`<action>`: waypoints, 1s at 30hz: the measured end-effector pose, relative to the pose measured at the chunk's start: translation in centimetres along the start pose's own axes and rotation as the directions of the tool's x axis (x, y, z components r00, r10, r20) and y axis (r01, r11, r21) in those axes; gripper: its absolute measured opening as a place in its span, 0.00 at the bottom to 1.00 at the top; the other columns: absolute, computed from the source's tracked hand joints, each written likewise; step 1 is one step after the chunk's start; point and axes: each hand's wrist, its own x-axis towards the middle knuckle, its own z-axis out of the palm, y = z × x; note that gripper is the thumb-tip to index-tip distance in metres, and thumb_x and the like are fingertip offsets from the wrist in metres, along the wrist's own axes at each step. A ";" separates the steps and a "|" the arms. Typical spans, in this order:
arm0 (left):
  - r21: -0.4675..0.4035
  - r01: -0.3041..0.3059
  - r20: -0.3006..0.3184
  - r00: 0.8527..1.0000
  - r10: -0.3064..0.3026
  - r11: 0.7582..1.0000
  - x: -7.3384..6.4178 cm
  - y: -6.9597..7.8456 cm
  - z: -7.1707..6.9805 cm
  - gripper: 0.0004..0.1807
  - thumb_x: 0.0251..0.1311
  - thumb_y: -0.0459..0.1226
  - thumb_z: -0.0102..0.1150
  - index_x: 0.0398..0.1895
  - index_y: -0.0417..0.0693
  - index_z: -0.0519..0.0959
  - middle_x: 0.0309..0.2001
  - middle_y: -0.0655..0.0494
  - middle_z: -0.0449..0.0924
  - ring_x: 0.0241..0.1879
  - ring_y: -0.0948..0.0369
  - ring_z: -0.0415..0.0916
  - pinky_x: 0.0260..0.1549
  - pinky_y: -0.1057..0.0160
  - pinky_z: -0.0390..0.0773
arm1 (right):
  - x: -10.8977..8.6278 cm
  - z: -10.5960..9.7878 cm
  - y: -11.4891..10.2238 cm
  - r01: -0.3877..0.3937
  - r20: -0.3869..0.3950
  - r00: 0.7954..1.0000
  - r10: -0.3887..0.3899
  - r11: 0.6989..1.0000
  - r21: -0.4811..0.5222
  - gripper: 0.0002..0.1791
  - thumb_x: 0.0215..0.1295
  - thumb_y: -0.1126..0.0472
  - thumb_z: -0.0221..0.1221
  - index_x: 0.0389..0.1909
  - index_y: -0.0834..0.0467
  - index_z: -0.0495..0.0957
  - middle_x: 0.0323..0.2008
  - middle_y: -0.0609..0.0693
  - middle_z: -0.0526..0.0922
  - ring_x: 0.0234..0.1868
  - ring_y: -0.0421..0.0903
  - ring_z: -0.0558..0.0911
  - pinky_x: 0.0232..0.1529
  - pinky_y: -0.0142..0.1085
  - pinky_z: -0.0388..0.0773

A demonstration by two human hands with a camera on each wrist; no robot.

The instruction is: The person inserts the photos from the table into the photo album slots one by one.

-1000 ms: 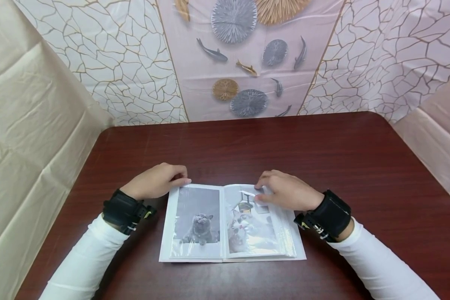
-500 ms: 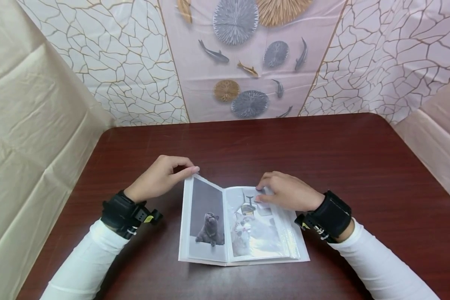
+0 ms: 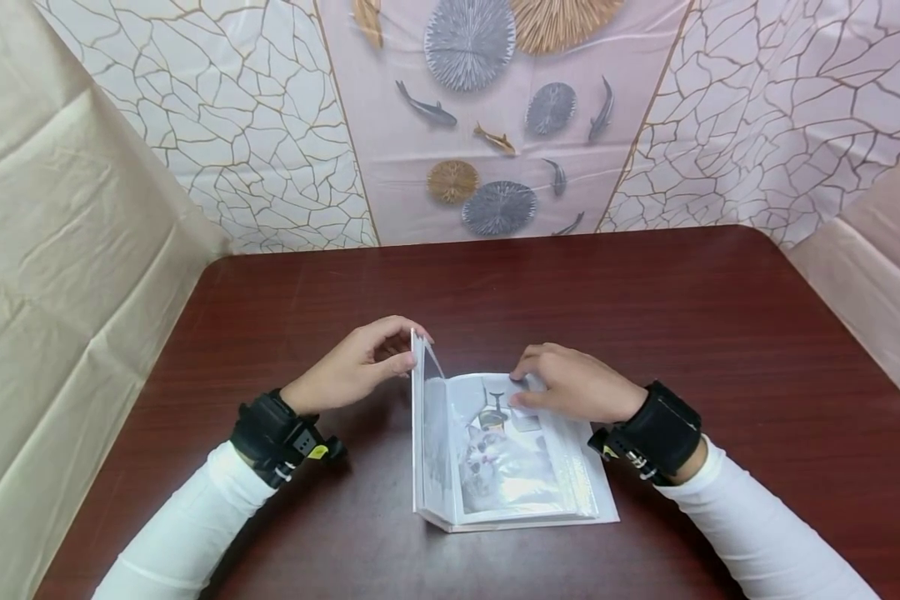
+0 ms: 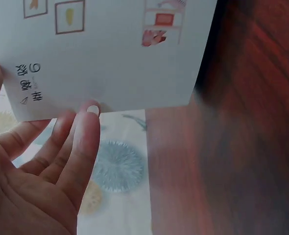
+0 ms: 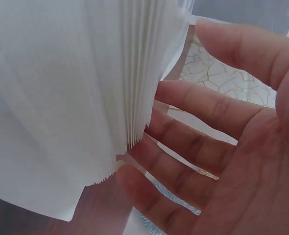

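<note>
A white photo album (image 3: pixel 521 467) lies open on the table, a cat picture in the clear sleeve of its right page. Its left cover (image 3: pixel 418 433) stands almost upright, the left hand (image 3: pixel 363 362) holding its top edge between thumb and fingers. In the left wrist view the thumb touches the printed outer cover (image 4: pixel 110 63), which bears small drawings and dark lettering. The right hand (image 3: pixel 573 383) rests on the top of the right page, thumb and fingertips on it. In the right wrist view its fairly straight fingers (image 5: pixel 198 105) touch the edges of the stacked pages (image 5: pixel 139 88).
The dark red-brown table (image 3: pixel 330 292) extends around the album on all sides. Behind it hangs a patterned cloth (image 3: pixel 495 125), and a cream cloth (image 3: pixel 67 250) hangs at the left. Both wrists wear black camera bands (image 3: pixel 660 429).
My left hand has raised the album's left cover and swung it rightward from flat to nearly upright, hiding most of the left picture. My right hand has stayed in place on the right page.
</note>
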 end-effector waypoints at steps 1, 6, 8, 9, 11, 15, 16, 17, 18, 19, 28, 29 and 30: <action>-0.007 -0.007 0.008 1.000 0.007 1.000 0.0 -0.1 0.2 0.13 0.71 0.37 0.59 0.56 0.47 0.77 0.49 0.55 0.78 0.44 0.59 0.78 0.42 0.65 0.79 | 0.0 0.0 0.0 0.005 -0.002 1.000 -0.005 1.000 0.000 0.18 0.67 0.50 0.66 0.49 0.58 0.86 0.48 0.49 0.84 0.52 0.48 0.80 0.51 0.45 0.79; -0.039 0.003 0.066 0.998 -0.001 0.999 0.3 -0.1 1.0 0.18 0.70 0.37 0.61 0.59 0.48 0.73 0.51 0.53 0.76 0.46 0.59 0.80 0.44 0.61 0.81 | 0.0 0.1 0.0 0.011 -0.011 1.000 -0.012 1.000 -0.007 0.17 0.67 0.51 0.66 0.50 0.58 0.86 0.48 0.49 0.84 0.53 0.48 0.80 0.52 0.45 0.78; -0.039 0.015 0.090 0.996 -0.011 0.999 0.5 -0.1 1.3 0.19 0.69 0.38 0.62 0.60 0.50 0.71 0.50 0.54 0.78 0.46 0.59 0.80 0.44 0.59 0.82 | 0.0 0.1 -0.1 0.004 -0.010 1.000 -0.004 1.000 -0.009 0.18 0.66 0.51 0.67 0.50 0.58 0.86 0.48 0.48 0.84 0.53 0.48 0.80 0.51 0.45 0.78; -0.035 0.022 0.102 0.995 -0.019 0.999 0.6 -0.2 1.5 0.20 0.69 0.38 0.63 0.61 0.51 0.71 0.49 0.54 0.79 0.45 0.60 0.80 0.44 0.59 0.82 | 0.0 0.1 -0.1 0.000 -0.009 1.000 0.000 1.000 -0.011 0.18 0.66 0.51 0.67 0.50 0.58 0.86 0.48 0.48 0.84 0.53 0.48 0.80 0.51 0.45 0.78; -0.028 0.028 0.126 0.992 -0.025 0.999 0.8 -0.3 1.9 0.21 0.68 0.38 0.63 0.61 0.52 0.70 0.50 0.54 0.80 0.44 0.59 0.80 0.41 0.59 0.83 | 0.0 0.1 0.0 -0.001 -0.006 1.000 0.001 1.000 -0.009 0.18 0.66 0.51 0.67 0.50 0.57 0.86 0.48 0.48 0.84 0.52 0.48 0.80 0.50 0.44 0.78; -0.014 0.050 0.167 0.985 -0.047 0.999 1.1 -0.4 2.7 0.24 0.68 0.39 0.64 0.64 0.51 0.68 0.50 0.55 0.79 0.43 0.60 0.80 0.37 0.61 0.83 | 0.0 0.1 0.0 0.013 -0.009 1.000 -0.013 1.000 0.005 0.17 0.68 0.50 0.65 0.49 0.57 0.86 0.47 0.48 0.84 0.52 0.48 0.80 0.50 0.45 0.79; -0.008 0.053 0.175 0.983 -0.050 0.999 1.2 -0.5 2.8 0.25 0.68 0.40 0.64 0.65 0.50 0.67 0.49 0.55 0.79 0.43 0.60 0.80 0.36 0.61 0.82 | 0.0 0.1 0.0 0.020 -0.011 1.000 -0.020 1.000 0.009 0.16 0.69 0.50 0.64 0.48 0.57 0.86 0.47 0.48 0.84 0.51 0.48 0.80 0.50 0.45 0.79; 0.002 0.054 0.180 0.982 -0.053 0.999 1.2 -0.5 3.0 0.26 0.68 0.41 0.64 0.65 0.50 0.67 0.47 0.55 0.79 0.43 0.60 0.79 0.36 0.62 0.81 | 0.0 0.1 0.1 0.027 -0.015 1.000 -0.027 1.000 0.013 0.16 0.70 0.51 0.63 0.48 0.58 0.86 0.46 0.49 0.84 0.51 0.48 0.80 0.50 0.45 0.79; 0.015 0.056 0.183 0.981 -0.058 0.998 1.3 -0.5 3.2 0.27 0.68 0.41 0.65 0.65 0.50 0.66 0.46 0.56 0.79 0.42 0.61 0.78 0.36 0.63 0.80 | 0.1 0.1 0.1 0.034 -0.021 0.999 -0.033 0.999 0.014 0.15 0.71 0.52 0.62 0.48 0.58 0.86 0.46 0.49 0.84 0.51 0.48 0.80 0.50 0.45 0.79; 0.026 0.054 0.185 0.981 -0.058 0.998 1.3 -0.6 3.3 0.28 0.67 0.42 0.65 0.66 0.50 0.66 0.44 0.56 0.79 0.42 0.61 0.78 0.36 0.63 0.79 | 0.1 0.2 0.1 0.036 -0.027 0.999 -0.036 0.999 0.017 0.15 0.71 0.53 0.61 0.49 0.59 0.85 0.47 0.50 0.84 0.50 0.48 0.80 0.50 0.45 0.79; 0.098 0.077 0.194 0.976 -0.095 0.992 1.7 -0.8 4.5 0.37 0.63 0.45 0.69 0.72 0.54 0.63 0.44 0.58 0.77 0.42 0.62 0.75 0.36 0.65 0.78 | 0.3 0.3 0.7 0.078 -0.073 0.995 -0.072 0.994 0.073 0.15 0.74 0.60 0.56 0.55 0.60 0.82 0.51 0.55 0.82 0.53 0.50 0.78 0.56 0.47 0.77; 0.106 0.084 0.194 0.975 -0.104 0.991 1.7 -0.8 4.6 0.38 0.63 0.46 0.69 0.73 0.54 0.62 0.44 0.59 0.76 0.42 0.62 0.75 0.36 0.66 0.78 | 0.3 0.2 0.8 0.088 -0.077 0.994 -0.081 0.992 0.094 0.14 0.74 0.60 0.56 0.55 0.59 0.82 0.50 0.54 0.82 0.52 0.49 0.79 0.55 0.47 0.77; 0.113 0.088 0.195 0.975 -0.109 0.990 1.7 -0.8 4.7 0.38 0.63 0.46 0.69 0.73 0.55 0.62 0.44 0.59 0.76 0.41 0.62 0.75 0.35 0.66 0.77 | 0.3 0.1 0.8 0.092 -0.078 0.993 -0.083 0.989 0.118 0.14 0.74 0.60 0.56 0.54 0.58 0.82 0.49 0.52 0.83 0.51 0.48 0.79 0.54 0.46 0.77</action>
